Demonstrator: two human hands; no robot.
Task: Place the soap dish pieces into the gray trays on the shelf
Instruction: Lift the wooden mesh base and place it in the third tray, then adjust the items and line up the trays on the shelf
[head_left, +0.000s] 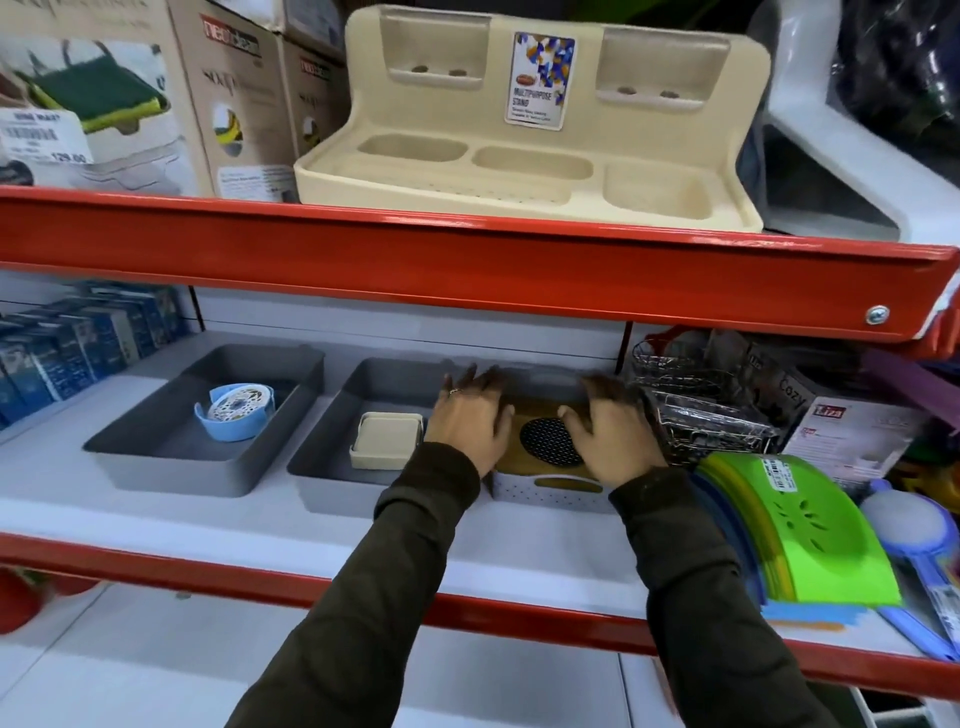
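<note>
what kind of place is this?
Most likely a shop's housewares aisle: red-edged metal shelving, a white price sticker with barcode on a boxed sponge holder, and a labelled beige plastic multipurpose stand shelved among boxed goods.

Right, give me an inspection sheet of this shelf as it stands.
Surface: white shelf with a red front edge.
Job's things: left gray tray holds a blue round soap dish; middle gray tray holds a beige square soap dish; a wooden-topped dish with black insert sits in a white perforated tray.
Clutter: wire baskets, green plastic pieces, blue boxes.
Grippers: left hand and right hand rest on the wooden-topped dish, fingers spread.
Cables: nothing seen.
Surroundings: beige multipurpose stand and cartons on the upper shelf.
</note>
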